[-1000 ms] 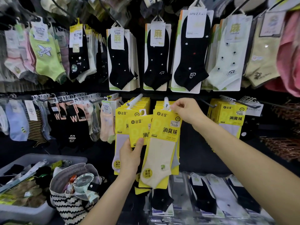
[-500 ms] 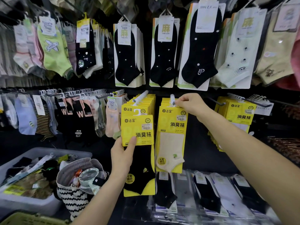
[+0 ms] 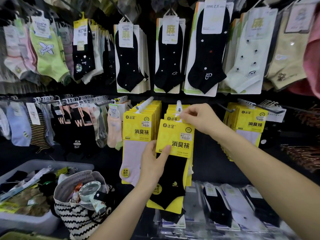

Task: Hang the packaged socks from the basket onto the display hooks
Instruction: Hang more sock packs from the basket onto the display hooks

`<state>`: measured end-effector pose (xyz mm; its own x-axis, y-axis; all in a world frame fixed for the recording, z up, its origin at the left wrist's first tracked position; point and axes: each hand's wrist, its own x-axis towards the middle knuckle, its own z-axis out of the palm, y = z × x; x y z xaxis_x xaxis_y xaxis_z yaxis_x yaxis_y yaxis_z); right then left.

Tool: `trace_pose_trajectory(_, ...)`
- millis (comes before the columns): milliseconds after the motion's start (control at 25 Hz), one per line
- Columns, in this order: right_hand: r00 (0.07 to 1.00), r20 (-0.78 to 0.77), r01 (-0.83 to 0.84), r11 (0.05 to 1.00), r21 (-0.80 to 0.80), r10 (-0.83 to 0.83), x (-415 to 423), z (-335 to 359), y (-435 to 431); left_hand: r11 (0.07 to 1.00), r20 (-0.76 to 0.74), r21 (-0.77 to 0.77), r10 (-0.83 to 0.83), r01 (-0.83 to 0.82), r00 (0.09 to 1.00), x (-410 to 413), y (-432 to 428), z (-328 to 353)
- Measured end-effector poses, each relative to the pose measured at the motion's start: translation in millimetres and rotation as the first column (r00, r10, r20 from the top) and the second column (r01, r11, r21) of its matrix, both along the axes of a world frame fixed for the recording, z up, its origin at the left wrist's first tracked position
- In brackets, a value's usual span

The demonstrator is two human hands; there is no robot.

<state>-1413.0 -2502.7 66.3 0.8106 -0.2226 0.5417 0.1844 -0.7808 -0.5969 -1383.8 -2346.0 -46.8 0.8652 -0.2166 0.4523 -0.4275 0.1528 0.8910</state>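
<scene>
Black-sock pack (image 3: 174, 141) is out of the basket and up at the rack's middle row, in front of the matching yellow stack. It's right at the hook (image 3: 178, 104).

R hand (image 3: 199, 118) has its fingers clamped on the pack's top edge by the white hanger tab, just beside the hook tip, prob. to steer the tab's hole onto the prong. L hand (image 3: 152, 161) pinches the header's lower-left corner, thumb in front, fingers behind, likely to keep the pack flat & stop it swinging. Can't tell if the tab has caught the hook, since the R hand hides it.

Labels: header reads 达足, w/ 消臭袜 in black and a round SGS mark. Price sticker is too blurred to read. The pink pack (image 3: 136, 132) on the next hook left has the same card, and its round sticker says 无骨缝合. Top-row cards read 麻, one reads JIAN Z.X.

Basket (image 3: 43, 164) sits bottom left w/ more packs, beside a striped bag (image 3: 76, 217).
</scene>
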Motion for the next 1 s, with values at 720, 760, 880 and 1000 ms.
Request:
trace_pose_trajectory(720,0.99,0.059,0.128,0.989,0.069,-0.132,24,-6,-13,0.966,-0.058,0.133,0.229,-0.22,0.972,31,-37,-3)
trace_pose_trajectory(760,0.987,0.069,0.144,0.989,0.026,-0.145,22,-10,-13,0.962,-0.02,0.14,0.239,-0.234,0.971,29,-39,-1)
trace_pose_trajectory(880,0.973,0.063,0.224,0.975,0.001,-0.224,13,-32,-14,0.962,0.106,0.115,0.235,-0.247,0.966,28,-46,16)
trace_pose_trajectory(1000,0.991,0.028,0.125,0.986,0.11,-0.129,7,-55,-11,0.98,0.096,0.107,0.157,-0.167,0.983,41,-58,45)
